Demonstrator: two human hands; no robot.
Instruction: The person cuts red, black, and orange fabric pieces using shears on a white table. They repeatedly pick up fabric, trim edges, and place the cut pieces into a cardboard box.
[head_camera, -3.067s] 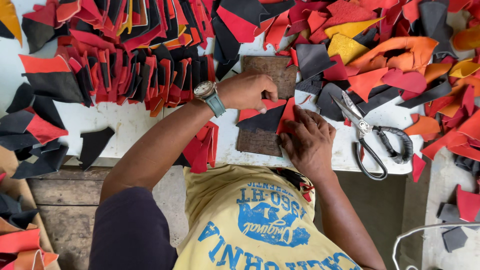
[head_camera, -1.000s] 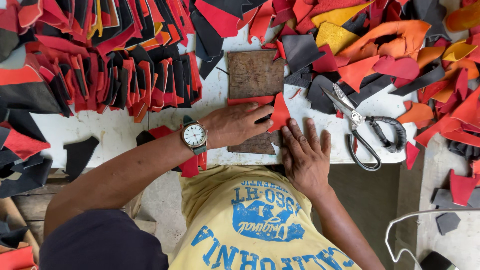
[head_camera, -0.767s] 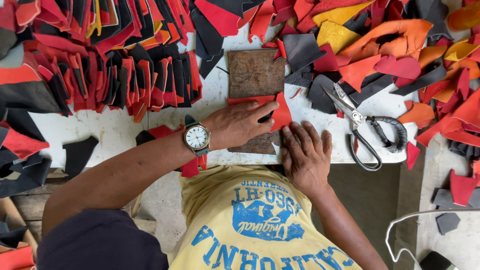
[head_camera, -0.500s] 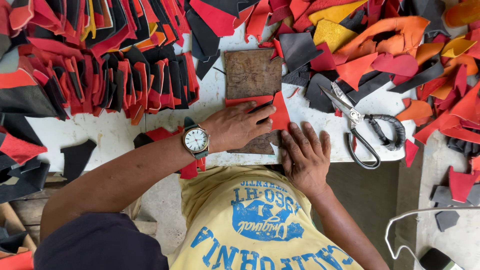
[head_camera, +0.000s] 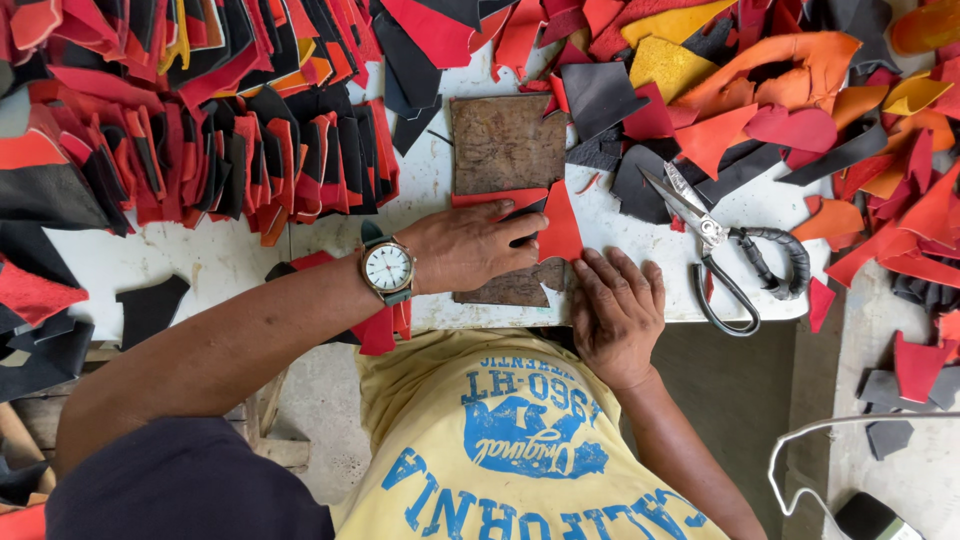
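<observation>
White worktop (head_camera: 250, 262) is heaped with offcuts; a red piece (head_camera: 556, 226) is pinned flat on the brown board (head_camera: 505, 143) by left hand (head_camera: 470, 245) fingers pressed together, right hand (head_camera: 615, 315) fingers spread just beside

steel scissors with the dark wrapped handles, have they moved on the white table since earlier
No. The steel scissors lie just right of the brown cutting board, as before; only the camera shifted.

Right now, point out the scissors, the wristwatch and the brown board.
scissors (head_camera: 712, 237): head view, on the pivot where the blades meet.
wristwatch (head_camera: 388, 268): head view, on the white dial.
brown board (head_camera: 505, 145): head view, on its bare upper part, above the red piece.
</observation>
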